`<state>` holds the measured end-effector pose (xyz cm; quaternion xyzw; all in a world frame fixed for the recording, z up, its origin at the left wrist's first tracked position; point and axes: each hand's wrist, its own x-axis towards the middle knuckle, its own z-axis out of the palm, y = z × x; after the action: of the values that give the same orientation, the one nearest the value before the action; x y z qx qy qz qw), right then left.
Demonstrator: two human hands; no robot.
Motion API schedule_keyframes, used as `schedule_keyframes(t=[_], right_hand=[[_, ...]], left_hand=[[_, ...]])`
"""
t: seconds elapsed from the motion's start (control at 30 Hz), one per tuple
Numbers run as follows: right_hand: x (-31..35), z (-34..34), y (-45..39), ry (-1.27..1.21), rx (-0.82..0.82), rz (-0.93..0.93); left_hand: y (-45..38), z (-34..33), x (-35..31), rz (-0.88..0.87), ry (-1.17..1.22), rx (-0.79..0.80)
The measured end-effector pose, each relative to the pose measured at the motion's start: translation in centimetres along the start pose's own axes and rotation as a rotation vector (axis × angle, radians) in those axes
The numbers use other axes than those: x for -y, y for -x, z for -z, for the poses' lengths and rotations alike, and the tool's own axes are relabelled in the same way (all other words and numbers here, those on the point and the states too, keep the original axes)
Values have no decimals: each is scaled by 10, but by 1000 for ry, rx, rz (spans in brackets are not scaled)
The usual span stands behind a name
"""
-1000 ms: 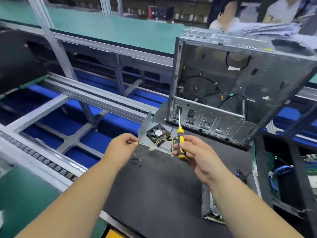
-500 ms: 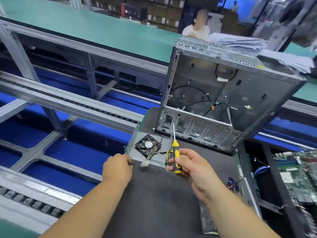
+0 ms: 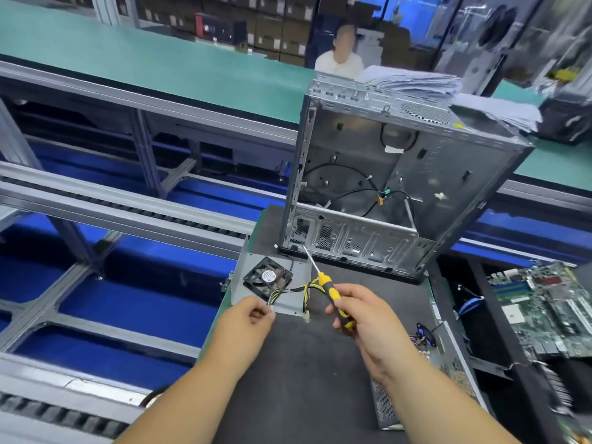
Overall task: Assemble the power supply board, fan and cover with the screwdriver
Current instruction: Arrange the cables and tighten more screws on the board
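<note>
1. Yellow-handled screwdriver (image 3: 326,291) is tilting left now, w/ right hand (image 3: 362,318) gripping it near the fan (image 3: 268,278)
2. Left hand (image 3: 245,323) is now pinching something tiny, prob. a screw; can't tell
3. Fan is sitting on metal cover (image 3: 296,274), mat's far-left; fastening looks next

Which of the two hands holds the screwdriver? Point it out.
The right hand: it grips the yellow and black screwdriver, tip pointing up toward the metal case. The left hand only pinches something small beside the fan.
</note>
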<state>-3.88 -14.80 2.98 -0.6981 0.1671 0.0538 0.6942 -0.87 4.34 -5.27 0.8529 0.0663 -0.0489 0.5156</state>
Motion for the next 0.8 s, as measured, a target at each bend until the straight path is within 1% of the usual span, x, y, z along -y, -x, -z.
schedule_keyframes(t=[0.1, 0.23, 0.37, 0.43, 0.57, 0.8], right_hand=[[8, 1, 3, 20, -51, 63], [19, 8, 7, 10, -88, 161], [25, 23, 10, -18, -84, 223], [26, 31, 13, -10, -73, 242], [23, 57, 23, 43, -81, 265], [18, 132, 43, 77, -148, 278]], left_hand=[[0, 0, -28, 42, 241, 48], [-5, 6, -56, 136, 635, 73], [0, 6, -67, 198, 897, 142], [4, 2, -70, 199, 930, 154], [16, -19, -78, 170, 916, 154], [37, -76, -110, 128, 904, 202]])
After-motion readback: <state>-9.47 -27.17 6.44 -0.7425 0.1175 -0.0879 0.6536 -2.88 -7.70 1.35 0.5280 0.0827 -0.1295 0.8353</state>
